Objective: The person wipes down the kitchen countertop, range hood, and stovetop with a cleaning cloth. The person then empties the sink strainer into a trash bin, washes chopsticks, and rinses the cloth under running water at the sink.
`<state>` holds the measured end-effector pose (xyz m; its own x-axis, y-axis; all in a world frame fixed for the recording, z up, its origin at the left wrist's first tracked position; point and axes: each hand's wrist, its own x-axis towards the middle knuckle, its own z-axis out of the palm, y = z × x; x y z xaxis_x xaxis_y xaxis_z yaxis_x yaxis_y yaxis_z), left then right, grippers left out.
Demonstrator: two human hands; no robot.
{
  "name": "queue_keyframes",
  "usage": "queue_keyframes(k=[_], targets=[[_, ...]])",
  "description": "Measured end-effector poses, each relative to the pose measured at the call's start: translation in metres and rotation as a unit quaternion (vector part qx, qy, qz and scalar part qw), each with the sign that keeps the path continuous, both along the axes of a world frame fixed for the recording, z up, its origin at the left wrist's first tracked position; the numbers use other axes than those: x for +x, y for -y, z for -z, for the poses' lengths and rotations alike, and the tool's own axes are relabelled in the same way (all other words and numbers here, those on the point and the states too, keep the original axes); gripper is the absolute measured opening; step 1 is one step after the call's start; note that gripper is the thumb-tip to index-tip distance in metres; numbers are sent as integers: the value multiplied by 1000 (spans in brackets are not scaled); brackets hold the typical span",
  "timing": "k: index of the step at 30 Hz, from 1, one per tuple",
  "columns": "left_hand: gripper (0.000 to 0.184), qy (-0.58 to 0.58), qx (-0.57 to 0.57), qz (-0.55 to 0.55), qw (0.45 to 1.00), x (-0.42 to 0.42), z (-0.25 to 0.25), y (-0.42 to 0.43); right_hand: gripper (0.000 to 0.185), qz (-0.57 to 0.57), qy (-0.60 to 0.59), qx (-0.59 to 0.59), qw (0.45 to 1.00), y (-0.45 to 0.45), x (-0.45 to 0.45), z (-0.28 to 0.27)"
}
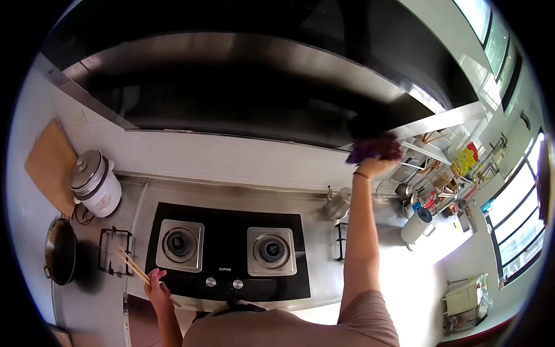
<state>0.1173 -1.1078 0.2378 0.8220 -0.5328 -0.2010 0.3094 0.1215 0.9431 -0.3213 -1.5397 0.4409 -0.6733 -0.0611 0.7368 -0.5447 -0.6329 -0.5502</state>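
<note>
My left hand [158, 289] is closed around a pair of wooden chopsticks [134, 265], just off the left front corner of the black gas stove [225, 248]. The chopsticks slant up and to the left. With my arm stretched up and forward, my right hand [374, 168] grips a bunched purple and dark red cloth [378, 149]. The cloth is at the lower right edge of the black range hood [231, 107]; its upper part lies in shadow, and I cannot tell how firmly it touches. My right fingers are partly hidden by the cloth.
Pot supports [115, 250] lie off the burners. A rice cooker [99, 185], a cutting board [51, 168] and a wok [61, 251] stand at left. A metal kettle [339, 204], a white jug [415, 227] and a crowded rack [430, 151] are at right.
</note>
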Motion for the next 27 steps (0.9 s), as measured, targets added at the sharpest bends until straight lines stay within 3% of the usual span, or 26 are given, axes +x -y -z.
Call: queue_keyframes(k=[1,2,4,5,7,9,11,12,14,15,17,18,19,21,27], targets=[[17,-2,3,0,1000,3,-1,1,53,-7,-13,93,996,10,1,25],[17,-5,3,-2,1000,6,-1,3,53,-11,-14,91,996,4,9,32],[17,-16,0,-8,1000,14,0,5,41,-205,52,119,970,-12,34,41],[17,-25,-1,-7,1000,18,0,7,33,-209,79,72,972,-21,44,38],[17,-34,3,-11,999,23,-6,12,36,-344,83,-85,931,-53,62,2],[17,-46,9,-8,999,27,-8,18,40,-341,73,-129,928,-92,77,-50],[18,-13,-13,25,1000,32,-5,23,33,-658,123,-181,721,-119,81,-101],[18,-14,-25,34,999,35,-4,26,33,-661,120,-180,718,-105,71,-110],[19,-24,-39,31,998,37,-7,27,30,-599,39,-89,795,-74,56,-127],[19,-30,-51,32,998,39,-8,29,30,-602,34,-89,793,-79,79,-140],[19,-42,-57,33,997,47,-6,27,31,-391,137,-63,908,-102,134,-167],[18,-50,-56,34,997,54,-2,25,28,-560,98,-95,817,-104,139,-166],[18,-58,-56,35,996,60,1,24,28,-560,93,-97,818,-103,150,-164],[17,-86,-45,28,995,77,4,21,30,-450,126,-145,872,-107,189,-157],[16,-94,-48,14,994,139,13,0,24,-368,28,-126,921,-129,320,-147]])
